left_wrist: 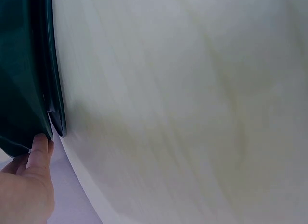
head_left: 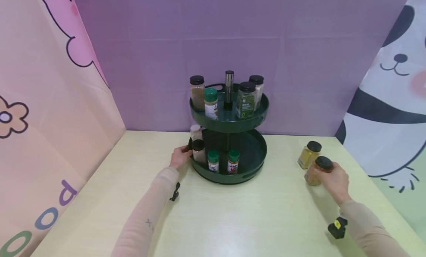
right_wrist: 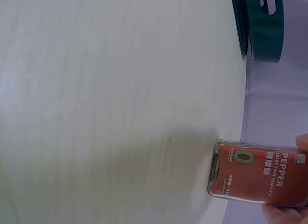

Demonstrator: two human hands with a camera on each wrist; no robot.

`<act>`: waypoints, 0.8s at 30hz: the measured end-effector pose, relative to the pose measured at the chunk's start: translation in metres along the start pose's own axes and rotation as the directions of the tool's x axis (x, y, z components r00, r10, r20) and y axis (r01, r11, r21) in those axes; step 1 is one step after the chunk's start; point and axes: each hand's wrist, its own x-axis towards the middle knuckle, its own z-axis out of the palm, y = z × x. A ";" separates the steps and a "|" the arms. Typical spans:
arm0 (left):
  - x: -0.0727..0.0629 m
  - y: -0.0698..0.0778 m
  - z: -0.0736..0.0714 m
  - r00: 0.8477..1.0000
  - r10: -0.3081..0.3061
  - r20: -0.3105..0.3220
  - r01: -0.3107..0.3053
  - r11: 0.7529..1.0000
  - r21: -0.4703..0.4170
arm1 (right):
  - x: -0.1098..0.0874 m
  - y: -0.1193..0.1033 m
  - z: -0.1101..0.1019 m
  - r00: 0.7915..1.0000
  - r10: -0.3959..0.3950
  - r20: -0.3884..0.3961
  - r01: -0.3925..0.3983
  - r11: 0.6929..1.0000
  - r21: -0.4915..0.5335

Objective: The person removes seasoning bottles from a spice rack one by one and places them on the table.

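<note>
A dark green two-tier turntable rack (head_left: pixel 229 179) stands at the middle of the table. My left hand (head_left: pixel 181 157) holds the left side of its lower tray; in the left wrist view the fingers (left_wrist: pixel 39 152) lie over the rim. My right hand (head_left: pixel 335 181) grips a black-lidded pepper jar (head_left: pixel 313 176) at the right. Its orange-red label (right_wrist: pixel 260 173) faces the right wrist camera. Whether the jar touches the table is unclear. Just behind it stands a jar of yellow spice (head_left: pixel 307 157) with a black lid.
On the upper tier are a brown spice jar (head_left: pixel 198 96), a green-capped bottle (head_left: pixel 211 108), a green-labelled jar (head_left: pixel 246 103) and a white jar (head_left: pixel 257 92). Two small green-capped bottles and two other jars (head_left: pixel 199 153) occupy the lower tier. A purple backdrop (head_left: pixel 159 83) hangs behind the table.
</note>
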 end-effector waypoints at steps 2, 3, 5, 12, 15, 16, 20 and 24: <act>0.000 0.000 0.000 1.000 0.000 0.000 0.000 1.000 0.002 | 0.000 0.000 0.001 1.000 -0.006 -0.008 0.006 1.000 0.001; 0.000 0.000 0.000 1.000 0.001 0.001 -0.001 1.000 0.004 | -0.001 0.000 0.001 1.000 -0.010 -0.013 0.010 1.000 0.000; -0.001 0.000 0.000 1.000 0.001 0.002 -0.001 1.000 0.007 | 0.000 0.001 0.002 1.000 -0.014 -0.017 0.014 1.000 -0.001; -0.001 0.002 -0.002 1.000 -0.009 0.000 0.009 1.000 0.009 | 0.002 0.000 0.003 1.000 0.002 0.007 -0.002 1.000 0.014; -0.002 0.002 -0.002 1.000 -0.009 0.006 0.009 1.000 0.012 | 0.003 0.001 0.002 1.000 0.004 0.014 -0.004 1.000 0.013; -0.002 0.002 -0.002 1.000 -0.010 0.009 0.010 1.000 0.012 | 0.003 0.001 0.001 1.000 0.003 0.014 -0.003 1.000 0.012; -0.001 0.002 -0.001 1.000 -0.010 0.011 0.010 1.000 0.014 | 0.003 0.001 0.001 1.000 0.003 0.025 -0.003 1.000 0.018; -0.001 0.001 0.000 1.000 -0.016 0.007 0.016 1.000 0.015 | 0.003 0.001 0.000 0.999 0.007 0.051 -0.008 1.000 0.018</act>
